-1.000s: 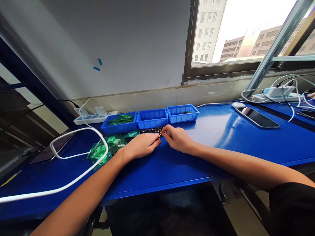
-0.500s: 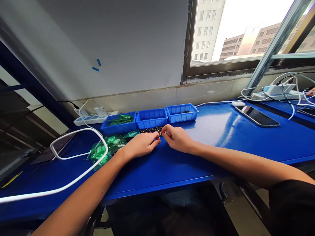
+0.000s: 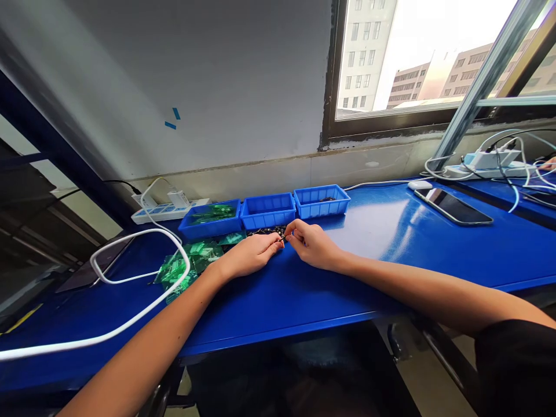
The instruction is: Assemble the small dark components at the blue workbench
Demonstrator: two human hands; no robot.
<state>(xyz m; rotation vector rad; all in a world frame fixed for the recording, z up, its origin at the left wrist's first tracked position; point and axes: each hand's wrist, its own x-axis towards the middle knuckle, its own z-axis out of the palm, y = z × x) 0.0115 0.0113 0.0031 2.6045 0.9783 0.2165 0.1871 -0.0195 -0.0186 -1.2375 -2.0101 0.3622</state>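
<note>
My left hand (image 3: pixel 254 255) and my right hand (image 3: pixel 313 244) meet fingertip to fingertip low over the blue table. Both are closed in a pinch. A tiny dark piece (image 3: pixel 282 238) shows between the fingertips, too small to name. Just behind the hands lies a pile of small black and brass-coloured parts (image 3: pixel 264 231), partly covered by my fingers. Beyond it stand three blue bins: the left bin (image 3: pixel 208 231) holds green pieces, the middle bin (image 3: pixel 268 219) shows a bare floor, and the right bin (image 3: pixel 324 208) has a few small dark parts.
Green plastic packets (image 3: pixel 197 258) lie left of my left forearm. A thick white cable (image 3: pixel 125 324) loops across the table's left side. Power strips stand at the back left (image 3: pixel 171 213) and right (image 3: pixel 490 169). A phone (image 3: pixel 454 207) lies at the right.
My left fingertips have closed together and come nearer to the right ones, with the tiny dark piece now visible between them. My right hand has hardly moved.
</note>
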